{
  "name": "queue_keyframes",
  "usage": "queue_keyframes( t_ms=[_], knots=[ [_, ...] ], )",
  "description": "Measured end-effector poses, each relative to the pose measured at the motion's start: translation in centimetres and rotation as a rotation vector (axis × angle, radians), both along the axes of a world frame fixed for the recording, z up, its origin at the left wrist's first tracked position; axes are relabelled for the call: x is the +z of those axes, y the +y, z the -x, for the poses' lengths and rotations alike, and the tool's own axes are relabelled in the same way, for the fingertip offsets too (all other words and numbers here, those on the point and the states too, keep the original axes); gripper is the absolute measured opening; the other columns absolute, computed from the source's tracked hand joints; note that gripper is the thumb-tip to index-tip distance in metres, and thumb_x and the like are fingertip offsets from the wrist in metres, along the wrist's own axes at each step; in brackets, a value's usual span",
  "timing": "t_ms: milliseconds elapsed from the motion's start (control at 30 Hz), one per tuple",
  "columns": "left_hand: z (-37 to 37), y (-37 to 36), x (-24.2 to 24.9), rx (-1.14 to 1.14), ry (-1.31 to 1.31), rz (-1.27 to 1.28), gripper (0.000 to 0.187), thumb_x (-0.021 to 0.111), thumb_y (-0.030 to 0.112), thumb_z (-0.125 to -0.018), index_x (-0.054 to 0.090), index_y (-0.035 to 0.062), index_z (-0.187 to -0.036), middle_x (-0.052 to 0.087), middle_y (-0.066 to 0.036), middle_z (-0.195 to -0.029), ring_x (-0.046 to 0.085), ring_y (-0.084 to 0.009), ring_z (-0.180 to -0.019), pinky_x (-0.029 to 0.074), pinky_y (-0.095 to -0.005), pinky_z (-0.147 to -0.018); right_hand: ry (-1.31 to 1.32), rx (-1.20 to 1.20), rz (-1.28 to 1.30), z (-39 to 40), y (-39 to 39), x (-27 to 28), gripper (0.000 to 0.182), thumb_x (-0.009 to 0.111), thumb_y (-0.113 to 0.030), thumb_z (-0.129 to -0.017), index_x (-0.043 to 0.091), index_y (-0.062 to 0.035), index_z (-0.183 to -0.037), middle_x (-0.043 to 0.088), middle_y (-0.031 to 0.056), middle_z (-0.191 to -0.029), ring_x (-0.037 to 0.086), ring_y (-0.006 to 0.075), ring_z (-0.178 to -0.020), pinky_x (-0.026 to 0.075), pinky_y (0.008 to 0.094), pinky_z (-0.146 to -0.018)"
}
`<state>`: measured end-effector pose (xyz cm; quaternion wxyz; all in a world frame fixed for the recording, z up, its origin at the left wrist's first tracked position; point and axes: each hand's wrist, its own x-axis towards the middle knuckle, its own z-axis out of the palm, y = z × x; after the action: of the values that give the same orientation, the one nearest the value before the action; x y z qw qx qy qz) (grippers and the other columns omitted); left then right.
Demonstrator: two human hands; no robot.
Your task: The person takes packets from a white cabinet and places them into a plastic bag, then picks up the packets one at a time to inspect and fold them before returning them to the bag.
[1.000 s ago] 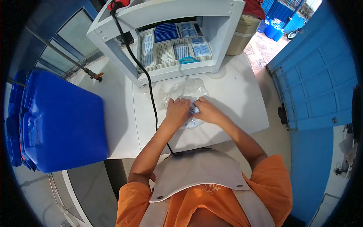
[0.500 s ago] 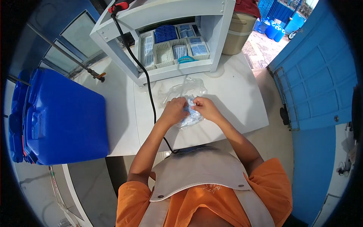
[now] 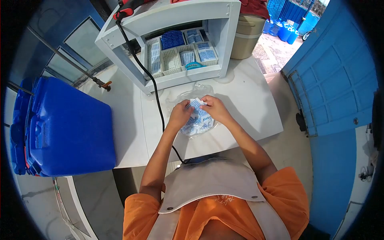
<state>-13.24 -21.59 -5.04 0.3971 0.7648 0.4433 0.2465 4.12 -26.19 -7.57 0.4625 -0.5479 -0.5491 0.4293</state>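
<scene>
A clear plastic bag [image 3: 200, 125] full of white packets with blue print lies on the white table. My left hand [image 3: 181, 115] is at its left side, fingers closed on the edge of printed packets [image 3: 196, 103] at the bag's upper part. From the right, my right hand [image 3: 216, 109] pinches the same packets between thumb and fingers. The empty upper part of the bag spreads out behind both hands. Whether the pinched packets are one piece or several, I cannot tell.
Behind the bag stands a white shelf [image 3: 184, 83] with baskets of packets and a teal tool [image 3: 195, 65]. A black cable [image 3: 157, 96] crosses the table to my left. A large blue container [image 3: 74, 128] is at the left, a beige bucket [image 3: 246, 37] at the back right.
My hands have moved slightly apart, and white printed packets now show between my fingertips. More of the packets in the bag is visible. The view has shifted slightly.
</scene>
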Motion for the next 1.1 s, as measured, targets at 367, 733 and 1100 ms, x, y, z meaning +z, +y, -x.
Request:
queue_keyframes(
  t_ms=[367, 733, 1100],
  knots=[
    [-1.5, -0.5, 0.4, 0.068, -0.506, 0.430, 0.014, 0.055, 0.006, -0.084, 0.061, -0.0004, -0.095, 0.063, -0.003, -0.081, 0.055, -0.0082, -0.068, 0.043, -0.0208, -0.061, 0.390, -0.077, 0.099, 0.0, 0.0, 2.1, 0.023, 0.060, -0.004, -0.083, 0.051, 0.0045, -0.103, 0.063, 0.0090, -0.091, 0.059, 0.0109, -0.081, 0.047, 0.0231, -0.069],
    [-3.3, 0.1, 0.3, 0.164, -0.557, 0.486, 0.023, 0.049, 0.006, -0.087, 0.052, 0.0000, -0.108, 0.060, -0.005, -0.091, 0.056, -0.0115, -0.075, 0.045, -0.0249, -0.067, -0.052, -0.376, -0.219, 4.4, 1.0, 0.4, 0.036, 0.039, -0.010, -0.094, 0.039, -0.0098, -0.130, 0.051, 0.0161, -0.114, 0.050, 0.0238, -0.102, 0.038, 0.0320, -0.091],
    [-4.0, -0.5, 2.5, 0.313, -0.925, 0.747, 0.019, 0.044, 0.001, -0.087, 0.050, 0.0003, -0.105, 0.059, -0.007, -0.090, 0.058, -0.0146, -0.077, 0.048, -0.0284, -0.071, -0.155, -0.325, -0.351, 3.2, -0.2, 2.7, 0.035, 0.050, -0.006, -0.087, 0.050, -0.0009, -0.122, 0.052, 0.0149, -0.109, 0.051, 0.0288, -0.095, 0.042, 0.0335, -0.085]
  ],
)
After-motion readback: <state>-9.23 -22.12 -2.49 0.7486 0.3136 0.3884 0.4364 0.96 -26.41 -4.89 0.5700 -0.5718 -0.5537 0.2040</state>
